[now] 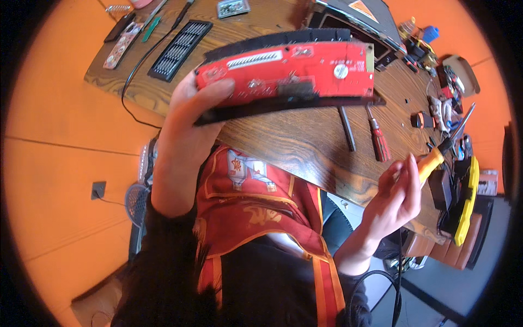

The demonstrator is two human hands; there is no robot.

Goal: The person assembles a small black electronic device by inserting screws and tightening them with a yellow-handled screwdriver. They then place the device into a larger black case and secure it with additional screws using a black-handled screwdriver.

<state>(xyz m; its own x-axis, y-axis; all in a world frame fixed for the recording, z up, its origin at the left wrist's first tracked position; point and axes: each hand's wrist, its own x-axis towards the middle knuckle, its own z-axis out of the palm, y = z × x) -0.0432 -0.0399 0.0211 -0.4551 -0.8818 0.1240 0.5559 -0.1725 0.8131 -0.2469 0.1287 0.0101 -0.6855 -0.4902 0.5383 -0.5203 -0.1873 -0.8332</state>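
Note:
My left hand point(199, 103) grips one end of a long red circuit board point(321, 65), thumb on its face and fingers behind. The board is raised over the table, with black plastic strips along its upper and lower edges. A pale ribbed connector point(255, 59) and a round white sticker point(340, 71) show on it. Off to the right, my right hand point(400, 193) is closed around the yellow handle of a soldering iron point(432, 165). Its metal tip points up and away from the board; a black cable hangs below the hand.
On the wooden table point(305, 147) lie a red-handled screwdriver point(379, 141), a dark rod point(347, 129) and a black bit case point(180, 50). A dark metal-framed device point(354, 24) stands at the back. Cables and small parts crowd the right edge, by a yellow-black case point(466, 201).

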